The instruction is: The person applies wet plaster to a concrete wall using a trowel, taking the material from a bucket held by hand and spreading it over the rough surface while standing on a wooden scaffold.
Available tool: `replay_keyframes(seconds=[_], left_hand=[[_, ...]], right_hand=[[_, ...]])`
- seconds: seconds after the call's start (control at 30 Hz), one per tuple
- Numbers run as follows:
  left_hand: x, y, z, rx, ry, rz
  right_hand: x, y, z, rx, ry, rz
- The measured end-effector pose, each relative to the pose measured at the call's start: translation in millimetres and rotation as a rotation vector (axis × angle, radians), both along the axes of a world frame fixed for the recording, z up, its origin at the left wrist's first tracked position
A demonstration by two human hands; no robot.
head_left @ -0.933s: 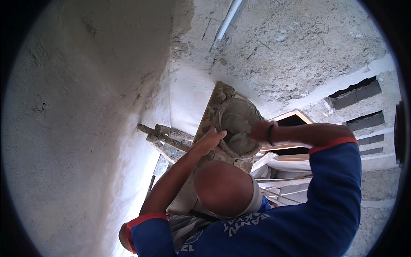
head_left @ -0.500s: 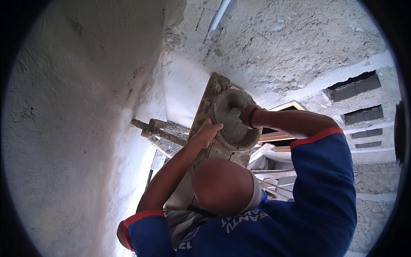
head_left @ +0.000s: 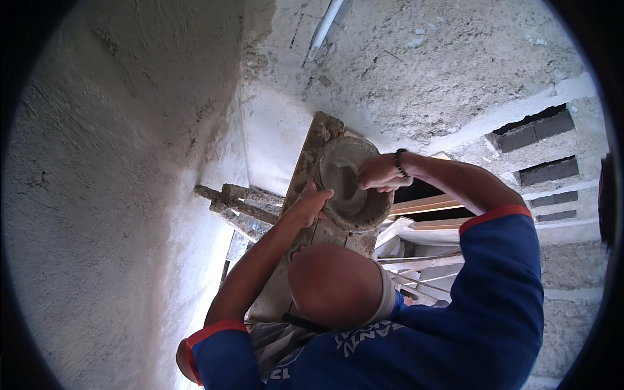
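Observation:
A round, mortar-crusted basin (head_left: 364, 221) rests on planks in the middle of the view, with wet grey mortar (head_left: 336, 174) inside. My left hand (head_left: 311, 203) grips the basin's near-left rim, its thumb over the edge. Over the right side of the basin, my right hand (head_left: 380, 174) is closed around a trowel (head_left: 402, 182). The pale end of its handle sticks out to the right of the fist. What looks like the dark blade dips toward the mortar; its tip is hard to make out.
Mortar-stained planks (head_left: 311, 146) run under the basin. Rough timber pieces (head_left: 244, 207) jut out at the left, beside a plastered wall (head_left: 117, 214). To the right are wooden frames (head_left: 426, 205) and a wall with slot openings (head_left: 536, 133). A pale pipe (head_left: 327, 25) shows at the top.
My right hand has turned and drawn slightly back, bringing the trowel handle into sight. The mortar in the basin has shifted shape. My left hand keeps its grip on the rim.

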State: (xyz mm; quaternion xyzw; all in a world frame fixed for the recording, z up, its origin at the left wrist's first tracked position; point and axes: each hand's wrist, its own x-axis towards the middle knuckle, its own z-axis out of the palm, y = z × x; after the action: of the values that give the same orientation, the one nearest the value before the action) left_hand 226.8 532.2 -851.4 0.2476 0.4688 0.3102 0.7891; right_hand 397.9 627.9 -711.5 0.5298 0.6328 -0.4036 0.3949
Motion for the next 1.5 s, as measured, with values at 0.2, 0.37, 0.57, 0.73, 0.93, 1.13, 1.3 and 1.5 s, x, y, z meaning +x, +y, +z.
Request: replay_keyframes(seconds=[0.2,0.37,0.57,0.73,0.93,1.13,1.3,1.5], left_hand=[[10.8,3.9,2.1,-0.143,0.011,0.069],[17.7,3.7,-10.6,-0.150,0.008,0.164],[31.7,1.1,9.1,-0.237,0.143,0.206],[33.6,-15.3,27.0,-0.147,0.225,0.329],[25.1,-33.9,26.0,-0.137,0.212,0.452],[10.0,-45.8,24.6,-0.225,0.116,0.551],[14.6,-49.5,30.5,-0.165,0.119,0.609],[14.5,-56.8,28.7,-0.192,0.217,0.650]], right_hand=[[7.6,5.5,7.9,0.536,-0.061,0.746],[8.0,-45.2,-51.2,0.580,-0.052,0.764],[-7.3,-88.4,-43.1,0.468,0.038,0.688],[3.4,-72.8,1.0,0.260,0.023,0.698],[14.8,-29.2,32.3,0.572,0.011,0.679],[7.1,-50.1,-44.6,0.515,-0.006,0.767],[-17.5,-70.0,-23.5,0.273,0.012,0.813],[-25.1,-71.6,-8.0,0.164,0.120,0.753]])
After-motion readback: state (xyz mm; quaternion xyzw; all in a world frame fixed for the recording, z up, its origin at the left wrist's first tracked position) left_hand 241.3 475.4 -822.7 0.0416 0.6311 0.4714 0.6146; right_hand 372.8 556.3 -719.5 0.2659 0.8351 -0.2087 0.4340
